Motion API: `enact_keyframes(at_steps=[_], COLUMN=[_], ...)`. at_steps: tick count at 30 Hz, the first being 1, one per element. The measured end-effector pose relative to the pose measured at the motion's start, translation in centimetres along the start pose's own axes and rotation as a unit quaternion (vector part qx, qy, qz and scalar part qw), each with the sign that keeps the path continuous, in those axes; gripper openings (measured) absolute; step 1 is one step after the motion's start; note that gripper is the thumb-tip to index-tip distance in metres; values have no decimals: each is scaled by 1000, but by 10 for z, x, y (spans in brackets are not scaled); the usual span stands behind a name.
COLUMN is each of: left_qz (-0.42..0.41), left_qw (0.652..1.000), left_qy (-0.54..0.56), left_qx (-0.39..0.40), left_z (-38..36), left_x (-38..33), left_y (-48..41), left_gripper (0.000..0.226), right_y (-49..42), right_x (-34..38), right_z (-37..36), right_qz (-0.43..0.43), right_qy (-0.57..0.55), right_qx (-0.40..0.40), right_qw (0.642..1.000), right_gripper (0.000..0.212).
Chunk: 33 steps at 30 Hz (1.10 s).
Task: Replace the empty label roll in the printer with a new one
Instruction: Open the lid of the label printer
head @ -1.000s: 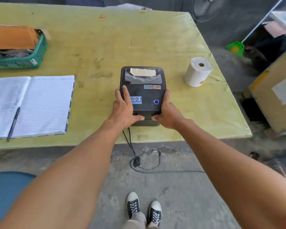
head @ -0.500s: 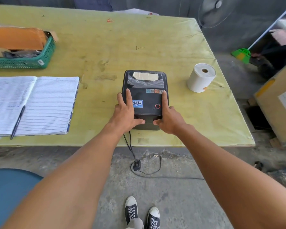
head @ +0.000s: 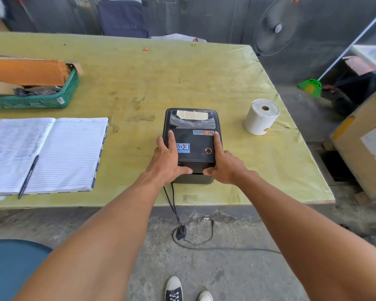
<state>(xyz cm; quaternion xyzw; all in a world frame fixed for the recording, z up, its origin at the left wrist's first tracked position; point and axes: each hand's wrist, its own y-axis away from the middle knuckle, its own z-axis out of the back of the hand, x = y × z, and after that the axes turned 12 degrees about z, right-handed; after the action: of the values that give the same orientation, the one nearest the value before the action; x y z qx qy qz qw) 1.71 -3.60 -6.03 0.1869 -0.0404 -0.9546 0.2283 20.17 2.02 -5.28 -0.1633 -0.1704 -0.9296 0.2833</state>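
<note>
An open notebook (head: 52,153) is laid on the table (head: 161,72), with a pen (head: 28,176) placed on it. A green basket (head: 30,103) is set behind it.

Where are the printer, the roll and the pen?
printer (head: 195,140), head view, middle of its black lid.
roll (head: 257,122), head view, its white side.
pen (head: 28,176), head view, mid-barrel.
</note>
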Motion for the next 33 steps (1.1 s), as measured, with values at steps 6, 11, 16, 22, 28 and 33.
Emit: enact_keyframes(at_steps=[6,11,16,22,28,33], left_qz=[-11,-7,63,85,88,100], left_qw=[1000,985,963,959,960,963], left_qy=[25,165,250,260,258,241], left_qx=[6,-43,-77,-72,-61,-62], left_z=[40,75,92,107,119,120], left_x=[-3,-14,-37,-58,-72,-77], left_y=[-17,-37,-64,-103,-151,-183], left_gripper=[133,107,101,77,73,76], right_y=[-10,-20,-43,-87,-135,-164], right_x=[-1,3,15,19,12,8], right_z=[45,80,104,142,168,174], right_qz=[14,-5,-22,3,-8,-22], right_qy=[-64,-190,-216,-196,-208,-171], right_qx=[5,-116,-204,-223,-193,-171], right_qw=[998,975,955,955,959,970], right_gripper=[116,90,60,73,66,60])
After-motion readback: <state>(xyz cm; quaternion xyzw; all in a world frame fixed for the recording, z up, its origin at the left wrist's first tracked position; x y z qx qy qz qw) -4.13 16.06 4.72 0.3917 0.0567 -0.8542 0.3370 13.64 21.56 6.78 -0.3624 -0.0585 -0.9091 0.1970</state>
